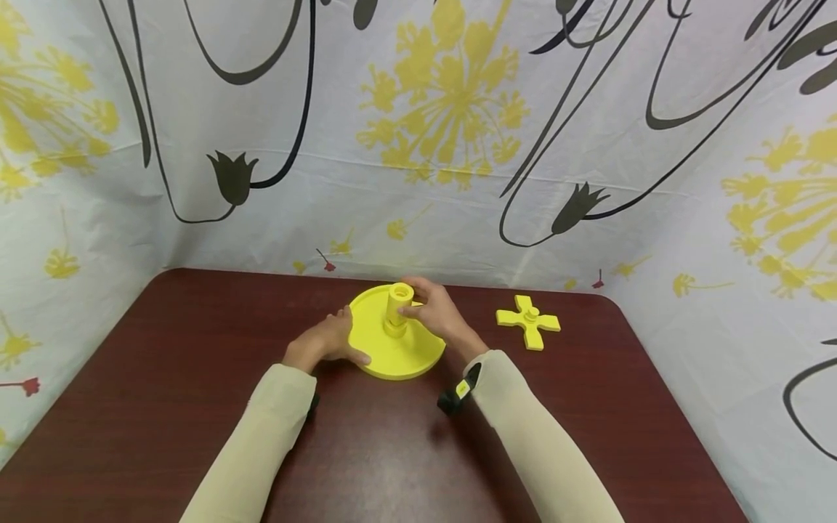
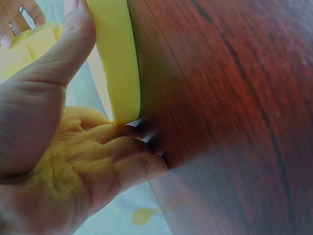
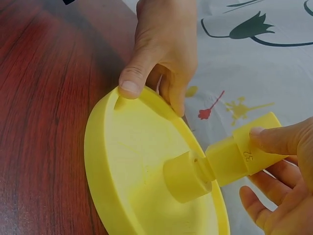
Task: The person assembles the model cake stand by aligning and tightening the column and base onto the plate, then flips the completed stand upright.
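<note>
A round yellow plate (image 1: 400,362) with a raised rim rests on the table. My left hand (image 1: 327,338) holds its left side, thumb over the rim (image 3: 124,100) and the other fingers along the outer edge. From the plate's middle rises a short round socket (image 3: 183,176). My right hand (image 1: 439,314) pinches a stepped yellow cylinder (image 3: 230,159) between thumb and fingers. The cylinder stands roughly upright over the plate, its narrow lower end right at the socket's mouth. Its top has a round hole, and small raised marks show on its side.
A yellow cross-shaped piece (image 1: 528,322) with a central knob lies on the dark red-brown table (image 1: 379,450), to the right of the plate. A patterned white cloth (image 1: 281,211) hangs behind the table and along both sides.
</note>
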{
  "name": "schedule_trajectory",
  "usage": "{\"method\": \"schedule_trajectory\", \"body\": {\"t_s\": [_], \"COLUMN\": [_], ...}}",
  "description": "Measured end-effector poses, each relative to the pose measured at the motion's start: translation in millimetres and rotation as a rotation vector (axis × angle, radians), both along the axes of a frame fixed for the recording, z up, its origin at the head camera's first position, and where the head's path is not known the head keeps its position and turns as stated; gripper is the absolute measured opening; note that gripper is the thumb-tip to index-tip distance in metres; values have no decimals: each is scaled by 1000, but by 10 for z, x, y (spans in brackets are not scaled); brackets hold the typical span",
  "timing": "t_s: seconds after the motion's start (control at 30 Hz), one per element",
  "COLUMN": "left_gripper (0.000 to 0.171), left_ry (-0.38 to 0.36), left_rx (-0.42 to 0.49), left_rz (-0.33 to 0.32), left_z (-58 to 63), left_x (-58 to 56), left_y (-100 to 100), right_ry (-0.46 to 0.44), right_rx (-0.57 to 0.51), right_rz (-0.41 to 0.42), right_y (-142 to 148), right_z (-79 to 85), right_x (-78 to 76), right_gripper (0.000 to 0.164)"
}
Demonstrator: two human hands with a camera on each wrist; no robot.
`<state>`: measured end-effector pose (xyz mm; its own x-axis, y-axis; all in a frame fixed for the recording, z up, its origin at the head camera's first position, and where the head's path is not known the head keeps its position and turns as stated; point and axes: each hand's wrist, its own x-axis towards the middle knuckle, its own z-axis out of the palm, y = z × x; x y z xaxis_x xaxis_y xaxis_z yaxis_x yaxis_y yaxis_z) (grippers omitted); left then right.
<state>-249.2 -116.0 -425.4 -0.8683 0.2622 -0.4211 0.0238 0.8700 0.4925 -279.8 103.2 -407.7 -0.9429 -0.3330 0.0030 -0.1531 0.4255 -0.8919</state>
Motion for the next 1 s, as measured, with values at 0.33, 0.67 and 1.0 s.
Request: {"method": "schedule_trajectory", "body": {"t_s": [0.33, 0.67, 1.0], "left_gripper": [116, 117, 117], "left_ry": [-2, -4, -13], "left_rx": [-1, -1, 29], "left_rz": [-2, -4, -5], "left_z": [1, 6, -13], "left_x": [-6, -17, -14], "left_y": [-4, 0, -6], "right_ry": [66, 86, -69], "right_rx": [49, 108, -70], "right_rz": [-74, -87, 21], "right_y": [-27, -28, 40], "right_z": [-15, -52, -19], "right_x": [13, 20, 0], "right_gripper": [53, 59, 66]}}
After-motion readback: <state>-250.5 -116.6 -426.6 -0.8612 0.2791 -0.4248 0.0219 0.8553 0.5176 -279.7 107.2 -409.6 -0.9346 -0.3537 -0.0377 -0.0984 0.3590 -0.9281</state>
